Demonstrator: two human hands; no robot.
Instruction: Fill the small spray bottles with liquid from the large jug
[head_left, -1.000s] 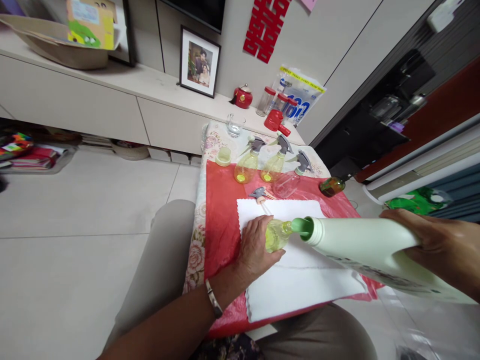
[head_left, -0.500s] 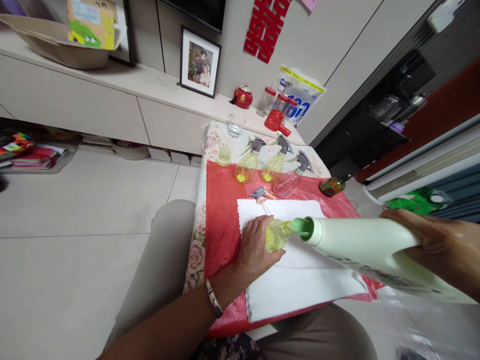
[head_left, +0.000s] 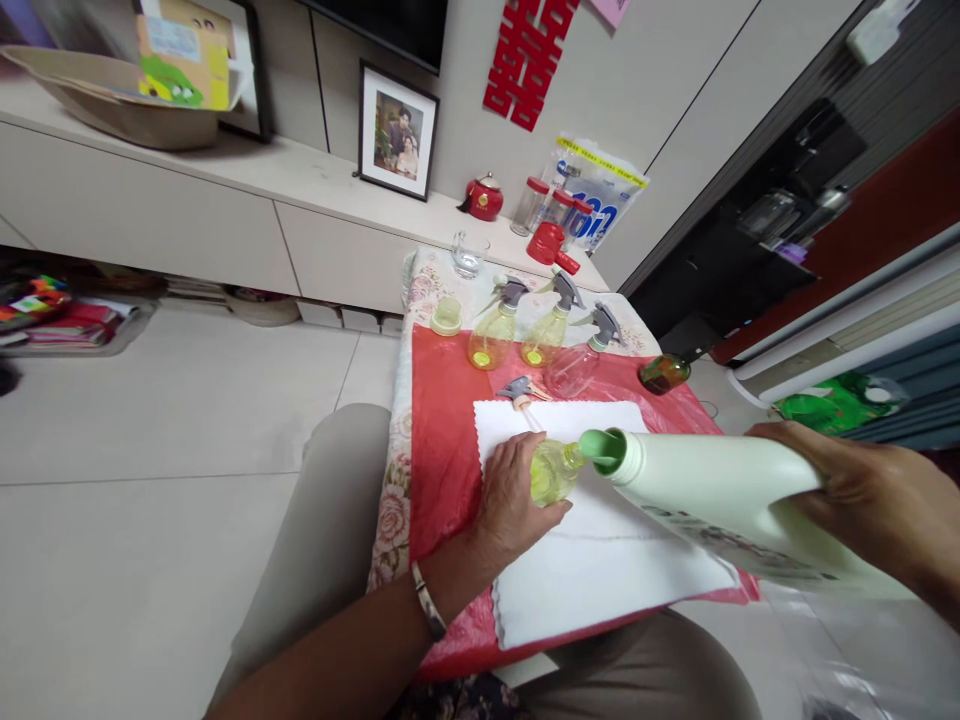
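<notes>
Yellow bottle (head_left: 553, 474) tight in left fingers (head_left: 516, 456), one jug (head_left: 697, 475) tight in right fingers (head_left: 796, 444), three spray bottles (head_left: 545, 337)

jug label (head_left: 739, 543) unreadable, black panel (head_left: 401, 25) cut off above

Head-worn view; looks forward and down from above the knees (head_left: 322, 520); left hand (head_left: 514, 495), right hand (head_left: 862, 490) and counter (head_left: 394, 510) near, mid-frame to right; low cabinet (head_left: 341, 255) farther off, across upper left.
</notes>
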